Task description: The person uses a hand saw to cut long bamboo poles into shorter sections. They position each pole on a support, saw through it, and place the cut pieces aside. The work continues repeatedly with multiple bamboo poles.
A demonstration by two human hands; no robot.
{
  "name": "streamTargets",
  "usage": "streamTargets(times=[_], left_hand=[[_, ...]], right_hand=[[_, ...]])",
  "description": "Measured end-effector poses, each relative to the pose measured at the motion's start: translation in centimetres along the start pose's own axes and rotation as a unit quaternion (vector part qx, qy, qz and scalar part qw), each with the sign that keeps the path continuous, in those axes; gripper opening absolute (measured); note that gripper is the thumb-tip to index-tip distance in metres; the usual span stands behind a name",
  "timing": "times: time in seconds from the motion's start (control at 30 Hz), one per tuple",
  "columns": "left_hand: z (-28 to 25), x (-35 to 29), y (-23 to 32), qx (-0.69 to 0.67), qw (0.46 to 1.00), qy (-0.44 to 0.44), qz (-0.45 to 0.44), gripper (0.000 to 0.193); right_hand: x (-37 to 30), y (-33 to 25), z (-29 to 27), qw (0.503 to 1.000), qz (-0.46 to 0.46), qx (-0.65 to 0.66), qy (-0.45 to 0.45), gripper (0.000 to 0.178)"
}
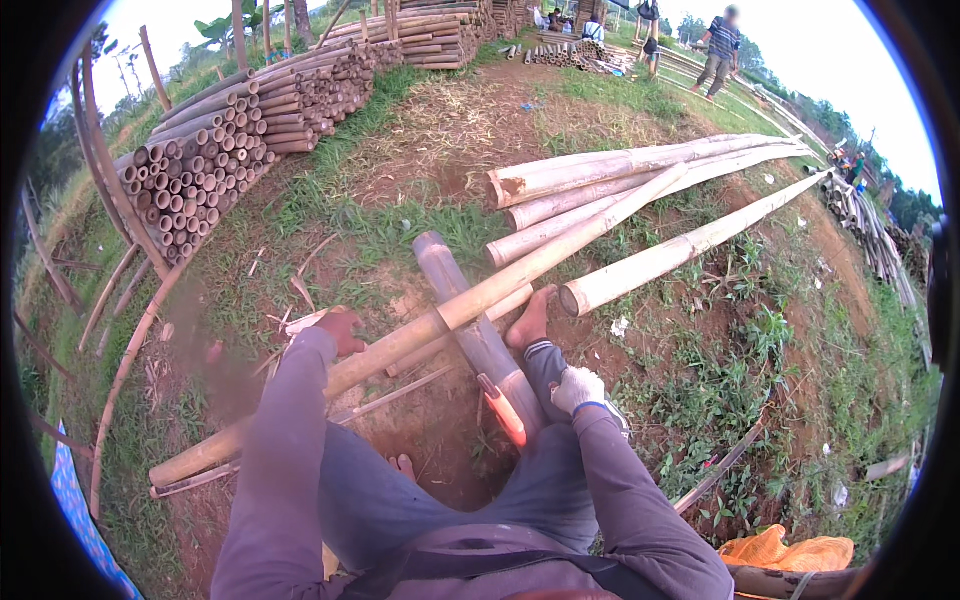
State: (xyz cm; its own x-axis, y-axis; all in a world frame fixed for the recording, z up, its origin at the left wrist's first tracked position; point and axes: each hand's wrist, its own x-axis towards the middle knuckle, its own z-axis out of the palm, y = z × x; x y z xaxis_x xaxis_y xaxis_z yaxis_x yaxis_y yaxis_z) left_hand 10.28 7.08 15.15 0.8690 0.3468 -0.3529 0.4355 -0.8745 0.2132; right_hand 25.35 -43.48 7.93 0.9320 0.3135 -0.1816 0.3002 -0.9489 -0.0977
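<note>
A long tan bamboo pole [400, 343] slants from lower left to upper right across a darker bamboo length [462, 290] on the ground. At the upper edge of the tan pole is my bare left hand [343, 330], fingers curled, beside a pale split strip [302, 324]; what it grips is hidden. My right hand [578, 388], in a whitish glove, is closed by my right shin; its grip cannot be made out. An orange tool [507, 414] rests against the dark bamboo between my knees. My bare right foot [532, 318] is beside that bamboo.
Several thick pale poles [590, 180] lie ahead to the right, with a single pole [690, 245] nearer. Stacked cut bamboo [190, 180] stands at the far left. An orange sack [785, 550] lies at lower right. A person [720, 52] is on foot in the distance.
</note>
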Motion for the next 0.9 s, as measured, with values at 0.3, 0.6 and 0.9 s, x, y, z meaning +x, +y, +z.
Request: streamTargets(times=[0.3,0.6,0.9], left_hand=[[-0.5,-0.6,0.2,0.005,1.0,0.002,0.004,0.068],[-0.1,0.0,-0.3,0.002,1.0,0.012,0.01,0.067],[-0.6,-0.8,0.5,-0.004,1.0,0.009,0.005,0.069]], right_hand=[[0.2,0.1,0.2,1.0,-0.001,-0.001,0.008,0.043],[0.3,0.3,0.7,1.0,-0.003,0.001,0.008,0.043],[0.2,0.2,0.5,1.0,0.001,-0.003,0.006,0.044]])
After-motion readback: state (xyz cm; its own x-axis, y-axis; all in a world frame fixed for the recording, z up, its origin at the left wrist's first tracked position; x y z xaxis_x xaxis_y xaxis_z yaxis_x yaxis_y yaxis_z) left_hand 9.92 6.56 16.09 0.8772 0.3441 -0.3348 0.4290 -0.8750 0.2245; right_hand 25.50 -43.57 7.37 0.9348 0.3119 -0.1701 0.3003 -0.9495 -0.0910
